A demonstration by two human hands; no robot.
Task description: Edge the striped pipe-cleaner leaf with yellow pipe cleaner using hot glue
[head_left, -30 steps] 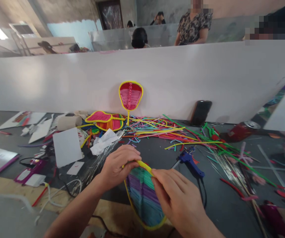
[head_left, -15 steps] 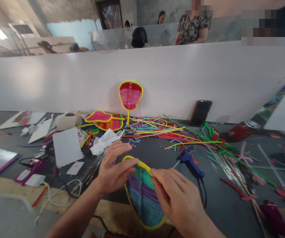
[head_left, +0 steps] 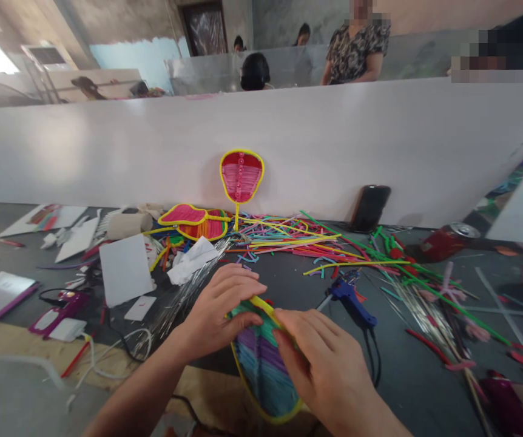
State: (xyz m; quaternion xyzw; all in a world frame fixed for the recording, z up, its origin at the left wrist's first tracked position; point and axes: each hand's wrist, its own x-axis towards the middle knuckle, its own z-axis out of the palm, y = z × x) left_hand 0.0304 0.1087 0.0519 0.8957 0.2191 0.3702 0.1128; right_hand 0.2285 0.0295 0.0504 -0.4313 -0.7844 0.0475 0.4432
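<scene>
A petal-shaped, yarn-wrapped panel (head_left: 268,376) in green, purple and blue, with a fuzzy yellow pipe-cleaner rim, hangs tilted at the near table edge. My left hand (head_left: 218,309) holds its upper left rim, fingers over the edge and thumb on the face. Opposite, my right hand (head_left: 325,358) pinches the upper right rim between thumb and fingers. Both hands cover part of the top edge. Just right of them lies a blue glue gun (head_left: 352,300). Farther back, a similar pink and red panel (head_left: 242,176) stands upright on a yellow stem.
Loose pipe cleaners (head_left: 289,233) spread along the back, beside a second yarn piece (head_left: 198,224). A phone (head_left: 371,208) leans on the white partition (head_left: 152,152). A red can (head_left: 446,241) lies right. White card (head_left: 125,270), metal wires (head_left: 175,306) and a purple glue gun (head_left: 59,312) occupy the left.
My left hand has closed over the panel's upper left rim, its thumb moving down onto the face. My right hand keeps its pinch, nearly unmoved.
</scene>
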